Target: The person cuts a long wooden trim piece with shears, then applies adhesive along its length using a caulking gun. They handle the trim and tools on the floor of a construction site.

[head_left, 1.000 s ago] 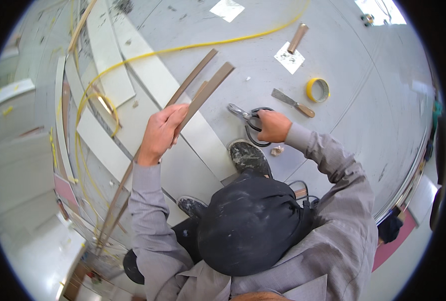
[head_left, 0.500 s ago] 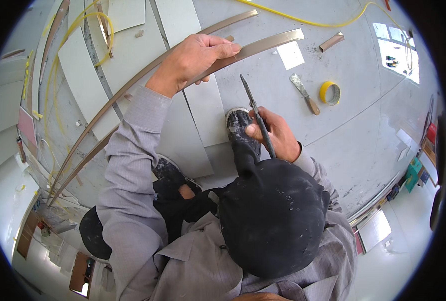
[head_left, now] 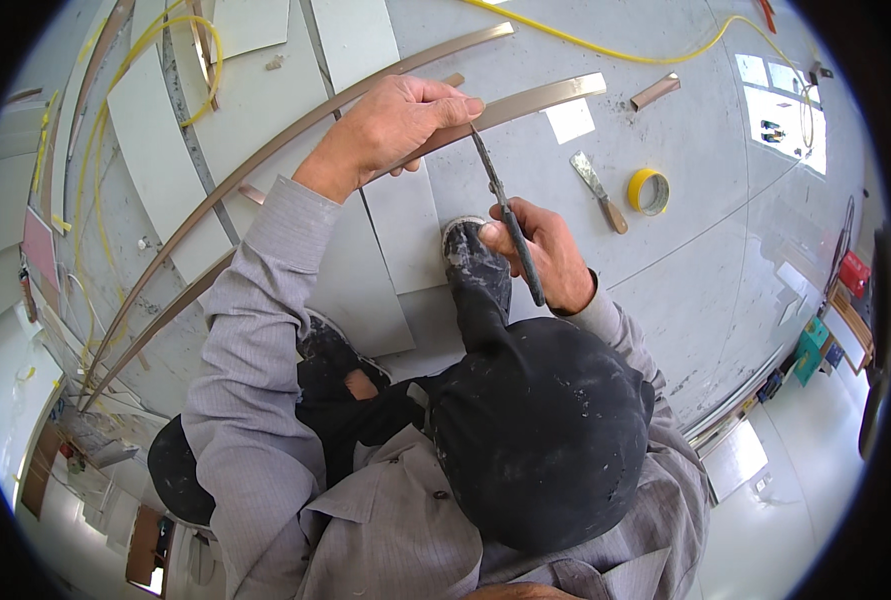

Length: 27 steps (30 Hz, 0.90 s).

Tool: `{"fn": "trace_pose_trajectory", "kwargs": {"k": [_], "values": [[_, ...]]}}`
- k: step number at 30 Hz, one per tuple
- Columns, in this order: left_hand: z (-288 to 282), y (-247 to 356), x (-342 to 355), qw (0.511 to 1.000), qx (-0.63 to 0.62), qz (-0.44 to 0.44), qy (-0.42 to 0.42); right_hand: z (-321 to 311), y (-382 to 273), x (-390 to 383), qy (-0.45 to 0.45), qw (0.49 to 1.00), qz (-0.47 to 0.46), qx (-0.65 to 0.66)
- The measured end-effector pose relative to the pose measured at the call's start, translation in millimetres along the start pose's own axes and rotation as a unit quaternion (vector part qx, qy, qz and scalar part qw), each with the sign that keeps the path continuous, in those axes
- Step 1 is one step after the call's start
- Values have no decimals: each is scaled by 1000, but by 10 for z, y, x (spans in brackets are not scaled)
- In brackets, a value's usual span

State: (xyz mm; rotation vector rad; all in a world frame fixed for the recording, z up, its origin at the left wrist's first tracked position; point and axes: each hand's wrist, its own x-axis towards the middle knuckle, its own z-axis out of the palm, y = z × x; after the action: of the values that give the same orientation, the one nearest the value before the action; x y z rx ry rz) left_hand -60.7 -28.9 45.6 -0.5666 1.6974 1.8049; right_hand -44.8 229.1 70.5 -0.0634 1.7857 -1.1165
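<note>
Brown strip (head_left: 535, 103): I see it pinched by the left hand (head_left: 390, 125), thumb above, fingers beneath.
Dark shears (head_left: 514, 235): the right hand's (head_left: 553, 257) fingers curl around the handles; whether the tips touch the strip, I cannot tell.
Yellow tape (head_left: 636, 187): on the floor (head_left: 710, 150), near the scraper (head_left: 600, 194).

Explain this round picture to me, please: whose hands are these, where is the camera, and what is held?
There is no robot here, just a person's two bare hands. A wide fisheye camera worn on the head looks down, so straight edges bend. The left hand pinches a long brown strip; a second strip runs close by. The right hand holds dark-handled snips, tips right by the pinched strip's edge. On the grey floor lie a putty knife, a yellow tape roll and white panels.
</note>
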Motion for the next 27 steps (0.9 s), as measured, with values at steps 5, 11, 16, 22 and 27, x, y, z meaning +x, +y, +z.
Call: {"fn": "trace_pose_trajectory", "kwargs": {"k": [5,11,16,22,27], "values": [[15,17,-15,999,38,-2,22,-5,-2,16,8,1000,7,-11],[37,1,8,999,41,9,24,-8,-2,13,15,1000,6,-12],[38,15,-17,999,31,1,14,15,-12,-14,18,1000,13,8],[54,28,-29,999,39,4,20,39,3,-24,32,999,12,-4],[44,23,-40,1000,21,7,1,54,7,-52,19,999,15,37]]}}
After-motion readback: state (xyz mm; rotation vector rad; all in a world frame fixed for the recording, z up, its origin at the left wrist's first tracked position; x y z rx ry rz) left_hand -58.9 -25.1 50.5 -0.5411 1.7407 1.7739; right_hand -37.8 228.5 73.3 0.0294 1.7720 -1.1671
